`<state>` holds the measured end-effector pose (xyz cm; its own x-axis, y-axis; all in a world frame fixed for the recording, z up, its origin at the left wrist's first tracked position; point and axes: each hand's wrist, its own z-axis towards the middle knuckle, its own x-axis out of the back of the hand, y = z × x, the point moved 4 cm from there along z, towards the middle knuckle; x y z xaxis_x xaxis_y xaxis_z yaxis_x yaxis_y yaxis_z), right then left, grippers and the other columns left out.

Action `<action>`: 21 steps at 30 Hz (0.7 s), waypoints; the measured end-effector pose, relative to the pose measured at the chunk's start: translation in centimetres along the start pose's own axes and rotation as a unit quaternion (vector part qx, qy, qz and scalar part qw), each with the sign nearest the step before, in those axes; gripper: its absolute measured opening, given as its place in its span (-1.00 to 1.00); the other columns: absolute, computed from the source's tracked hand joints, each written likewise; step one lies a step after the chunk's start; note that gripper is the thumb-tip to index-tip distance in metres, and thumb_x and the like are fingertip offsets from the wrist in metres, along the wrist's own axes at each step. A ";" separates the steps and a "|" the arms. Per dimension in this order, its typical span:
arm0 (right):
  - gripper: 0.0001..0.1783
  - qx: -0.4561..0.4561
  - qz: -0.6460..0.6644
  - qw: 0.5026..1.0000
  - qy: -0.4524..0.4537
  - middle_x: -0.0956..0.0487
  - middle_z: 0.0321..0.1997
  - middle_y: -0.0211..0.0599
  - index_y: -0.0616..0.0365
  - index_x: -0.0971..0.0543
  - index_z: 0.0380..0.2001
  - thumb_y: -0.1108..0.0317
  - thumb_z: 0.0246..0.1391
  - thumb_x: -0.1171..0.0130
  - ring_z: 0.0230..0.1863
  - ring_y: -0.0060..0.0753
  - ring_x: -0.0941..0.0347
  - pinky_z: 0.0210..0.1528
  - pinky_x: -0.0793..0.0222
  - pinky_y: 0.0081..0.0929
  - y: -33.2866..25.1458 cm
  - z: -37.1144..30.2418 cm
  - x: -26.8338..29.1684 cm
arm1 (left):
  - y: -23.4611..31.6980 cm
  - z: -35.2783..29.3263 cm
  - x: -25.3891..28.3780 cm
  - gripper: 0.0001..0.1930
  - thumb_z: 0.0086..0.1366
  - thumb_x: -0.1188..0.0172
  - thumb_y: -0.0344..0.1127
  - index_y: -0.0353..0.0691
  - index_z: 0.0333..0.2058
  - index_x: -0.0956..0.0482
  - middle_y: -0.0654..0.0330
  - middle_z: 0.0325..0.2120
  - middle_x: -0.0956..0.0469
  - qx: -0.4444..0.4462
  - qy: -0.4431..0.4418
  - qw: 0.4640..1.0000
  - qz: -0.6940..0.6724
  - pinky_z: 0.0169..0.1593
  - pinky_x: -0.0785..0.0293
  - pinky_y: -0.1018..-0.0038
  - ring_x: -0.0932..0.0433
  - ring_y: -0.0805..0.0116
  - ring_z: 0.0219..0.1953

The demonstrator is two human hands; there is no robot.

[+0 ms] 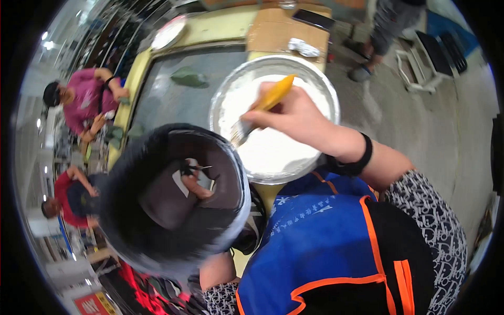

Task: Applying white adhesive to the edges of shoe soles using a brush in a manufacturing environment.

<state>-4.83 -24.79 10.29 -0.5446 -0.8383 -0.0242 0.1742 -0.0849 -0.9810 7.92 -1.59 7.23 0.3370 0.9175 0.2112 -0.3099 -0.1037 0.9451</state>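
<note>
My right hand (pixel 289 110) grips a brush (pixel 275 93) by its yellow handle. The brush's pale bristles point down and left, over the basin's left side and close to the rim of a dark cap. Beneath this hand stands a wide metal basin (pixel 331 89) with white paste (pixel 278 152) in it. On the left, the dark cap (pixel 173 236) is held up with its hollow side facing me, its edge blurred. My left hand (pixel 199 186) holds it from beneath; a bit of finger shows through an opening inside, beside a small black and white piece I cannot make out.
A leaf-shaped green piece (pixel 190 77) lies on the grey-topped table (pixel 220 63). Behind the basin are cardboard (pixel 268 31), a phone (pixel 313 19) and crumpled foil (pixel 303 47). Two people (pixel 89 102) work at the left; another person's legs (pixel 388 31) stand near a white-framed chair (pixel 428 63).
</note>
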 end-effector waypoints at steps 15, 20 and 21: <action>-0.82 -0.077 0.001 0.989 0.125 -0.49 -0.34 -0.45 0.21 -0.54 -0.18 0.34 0.24 -0.14 -0.40 -0.66 -0.46 -0.35 -0.42 -0.66 2.8 -1.1 3.1 | -22.3 -1.8 21.0 -0.68 0.48 0.15 -0.27 -0.04 0.16 -0.33 0.16 0.13 -0.44 0.243 0.230 0.860 -0.385 0.11 -0.49 0.13 -0.44 0.13 0.16; -0.71 -0.089 -0.025 0.987 0.130 -0.53 -0.16 -0.38 0.24 -0.54 -0.06 0.29 0.24 -0.15 -0.23 -0.60 -0.46 -0.25 -0.42 -0.59 3.9 -1.6 4.1 | -25.6 -2.6 24.6 -0.54 0.49 0.27 -0.01 -0.20 0.15 -0.29 0.02 0.15 -0.36 0.208 0.271 0.803 -0.488 0.16 -0.32 0.18 -0.37 0.10 0.13; -0.70 -0.098 -0.004 0.988 0.122 -0.54 -0.11 -0.38 0.22 -0.55 -0.06 0.27 0.23 -0.18 -0.19 -0.59 -0.46 -0.23 -0.40 -0.57 5.2 -1.3 5.5 | -26.0 -2.3 25.0 -0.56 0.49 0.23 -0.01 -0.17 0.14 -0.32 0.12 0.10 -0.40 0.132 0.239 0.850 -0.452 0.07 -0.37 0.30 -0.40 0.21 0.05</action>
<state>-8.04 -29.14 4.85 -0.7314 -0.6809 -0.0377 0.0192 0.0347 -0.9992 22.37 24.96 -12.63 -0.0870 0.7132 -0.6956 0.1144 0.7008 0.7042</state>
